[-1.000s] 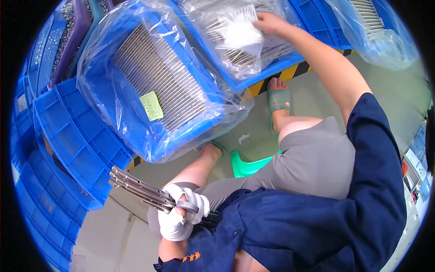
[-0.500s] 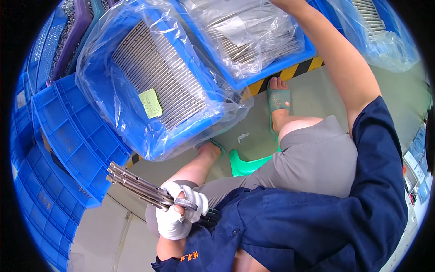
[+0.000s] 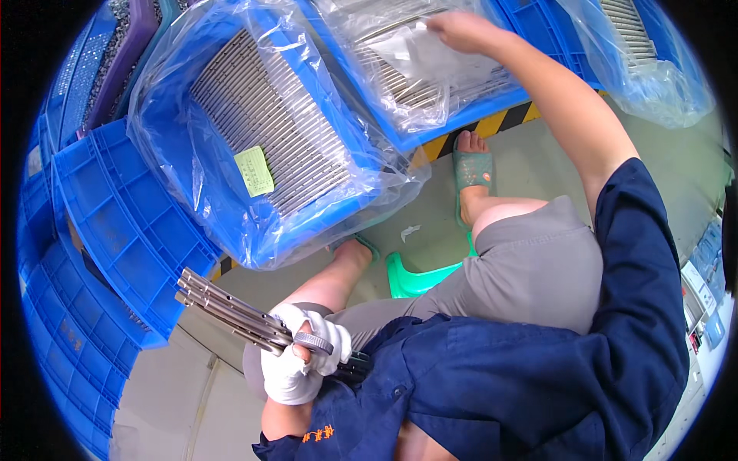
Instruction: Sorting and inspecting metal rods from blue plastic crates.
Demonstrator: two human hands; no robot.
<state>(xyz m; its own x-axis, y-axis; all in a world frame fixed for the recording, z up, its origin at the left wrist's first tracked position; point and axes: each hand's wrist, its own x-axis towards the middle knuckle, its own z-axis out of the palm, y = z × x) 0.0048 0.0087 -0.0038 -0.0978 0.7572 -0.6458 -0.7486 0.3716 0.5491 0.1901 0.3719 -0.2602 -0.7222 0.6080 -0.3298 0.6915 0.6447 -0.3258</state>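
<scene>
My left hand (image 3: 296, 361), in a white glove, grips a bundle of long flat metal bars (image 3: 223, 307) with holes near their tips; the bars jut out to the upper left over my knee. My right hand (image 3: 461, 31) is bare and stretched far up into a blue crate (image 3: 461, 115) lined with clear plastic. There its fingers hold the upper edge of a white sheet (image 3: 415, 58) that lies over rows of metal strips.
A tilted blue crate of metal strips (image 3: 254, 123) in a plastic bag carries a yellow-green label (image 3: 255, 170). Empty blue crates (image 3: 100, 230) are stacked at left; another bagged crate (image 3: 638, 46) sits top right. I sit on a green stool (image 3: 411, 276), near a yellow-black floor stripe (image 3: 492, 123).
My right hand went up out of view, then came back down onto the middle crate with the white sheet now spread flat. The left hand and its bars stayed put.
</scene>
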